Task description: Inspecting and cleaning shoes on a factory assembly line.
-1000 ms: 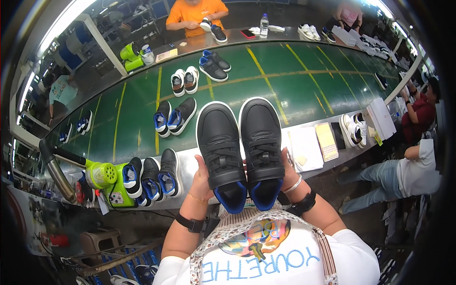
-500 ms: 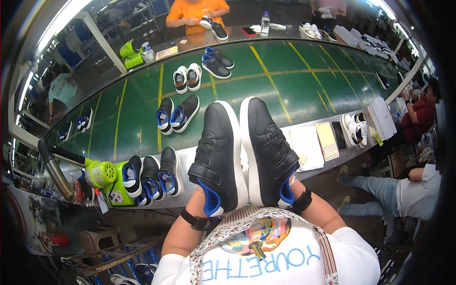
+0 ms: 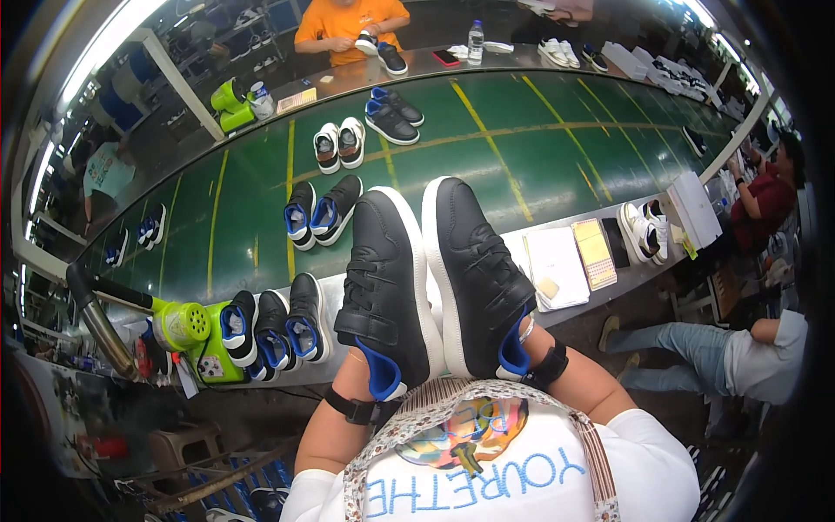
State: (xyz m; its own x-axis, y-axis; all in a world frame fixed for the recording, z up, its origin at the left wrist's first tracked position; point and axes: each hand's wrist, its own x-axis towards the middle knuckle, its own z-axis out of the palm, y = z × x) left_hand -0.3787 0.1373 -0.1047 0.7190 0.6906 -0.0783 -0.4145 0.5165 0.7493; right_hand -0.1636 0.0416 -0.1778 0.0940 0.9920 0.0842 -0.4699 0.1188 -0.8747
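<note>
Two black sneakers with blue lining and white soles are held up in front of my chest, soles facing each other, toes pointing away. My left hand (image 3: 355, 372) supports the left sneaker (image 3: 372, 291), and my right hand (image 3: 527, 334) supports the right sneaker (image 3: 481, 283). Most of both hands and all the fingers are hidden behind the shoes. The white soles touch or nearly touch towards the heels and spread apart at the toes. Black straps (image 3: 350, 406) circle my wrists.
Beyond lies a green belt (image 3: 461, 165) carrying several shoe pairs. On the near metal ledge, sneakers (image 3: 304, 317) stand beside a lime-green machine (image 3: 184, 322) at left; papers (image 3: 554, 265) and white shoes (image 3: 639, 233) lie at right. A person in orange (image 3: 348, 30) handles a shoe across the belt.
Both sneakers have shifted slightly left together, still sole to sole. The shoes on the belt and ledge keep nearly the same places.
</note>
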